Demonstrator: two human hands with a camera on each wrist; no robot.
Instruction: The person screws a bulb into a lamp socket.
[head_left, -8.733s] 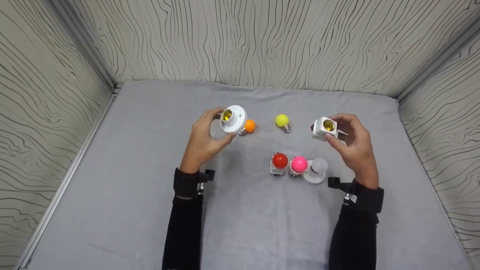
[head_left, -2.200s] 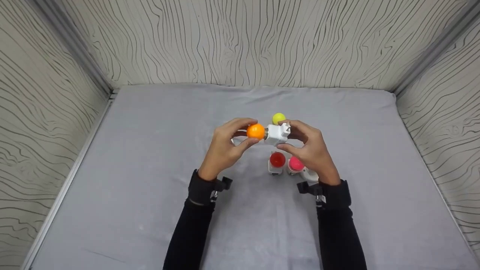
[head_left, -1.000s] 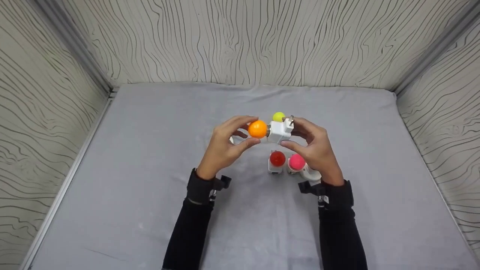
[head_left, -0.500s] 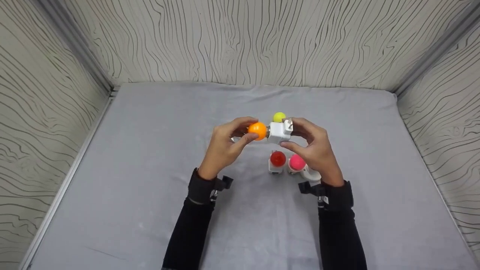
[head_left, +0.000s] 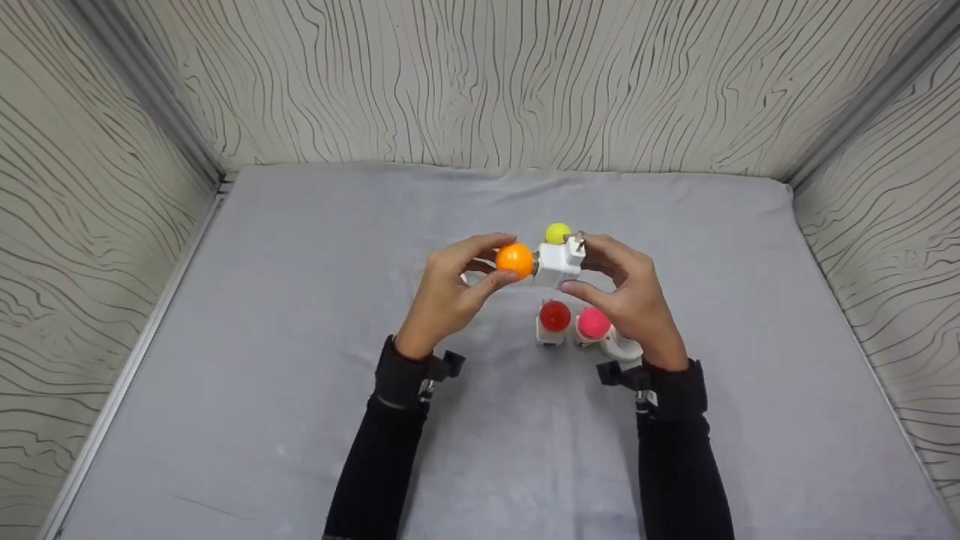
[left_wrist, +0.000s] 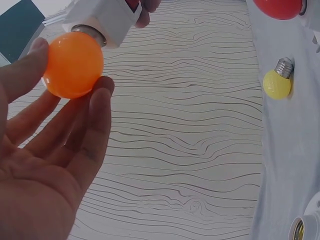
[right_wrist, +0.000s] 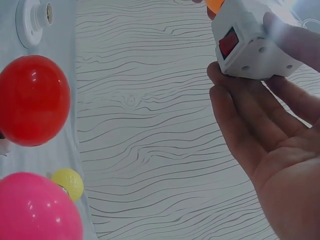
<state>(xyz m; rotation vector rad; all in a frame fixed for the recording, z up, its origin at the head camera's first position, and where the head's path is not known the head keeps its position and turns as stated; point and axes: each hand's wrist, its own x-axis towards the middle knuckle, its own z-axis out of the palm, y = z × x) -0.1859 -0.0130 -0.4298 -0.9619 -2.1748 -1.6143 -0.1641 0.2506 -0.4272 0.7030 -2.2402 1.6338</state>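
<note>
My left hand (head_left: 448, 289) pinches an orange light bulb (head_left: 514, 261) between thumb and fingertips. In the left wrist view the metal screw base (left_wrist: 89, 34) of that bulb sits partly inside the mouth of a white plug-in lamp socket (head_left: 559, 264). My right hand (head_left: 626, 289) grips this socket, its plug pins pointing up and away. A red rocker switch (right_wrist: 228, 44) shows on the socket's side in the right wrist view. Both things are held up above the cloth, joined end to end. Behind them lies a yellow bulb (head_left: 557, 232), partly hidden by the right hand.
A red bulb (head_left: 555, 316) and a pink bulb (head_left: 593, 323) stand in white sockets in front of the hands. Beside them, a round white base (head_left: 621, 346) is partly covered by my right wrist. A round lamp holder (right_wrist: 31, 22) lies on the grey cloth (head_left: 300, 300).
Earlier my left hand held the round lamp holder; that now lies on the cloth, and the orange bulb is picked up and joined to the socket. Lately my left fingers shift slightly on the bulb.
</note>
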